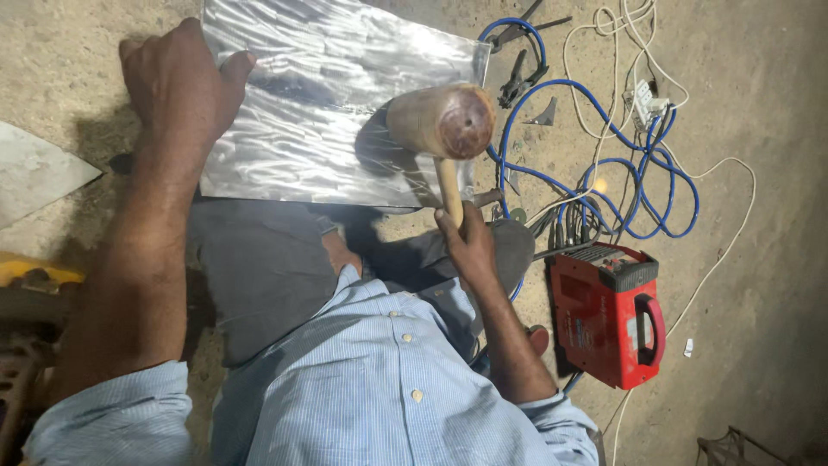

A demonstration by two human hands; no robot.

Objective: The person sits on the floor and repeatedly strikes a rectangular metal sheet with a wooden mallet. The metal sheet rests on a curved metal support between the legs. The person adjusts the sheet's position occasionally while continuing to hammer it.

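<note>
1. The left hand (178, 86) lies flat and released on the left edge of a shiny metal sheet (328, 95), fingers spread over the corner, pressing on it and gripping nothing
2. The right hand (466, 242) is clenched around the wooden handle of a mallet (442, 125); the mallet's thick round wooden head hangs over the right part of the sheet, its reddish end face turned up toward the camera; whether the head touches the sheet cannot be told
3. The metal sheet rests on the dirt floor (759, 259) just in front of the person's knees, its near edge over the grey trousers
4. To the right of the sheet a blue cable (604, 164) loops in coils, tangled with a white cord (733, 216); pliers (517, 82) lie just beside the sheet's top right corner
5. A red machine (608, 311) with a handle stands on the floor near the right forearm
6. A flat grey metal scrap (39, 173) lies at the left edge
</note>
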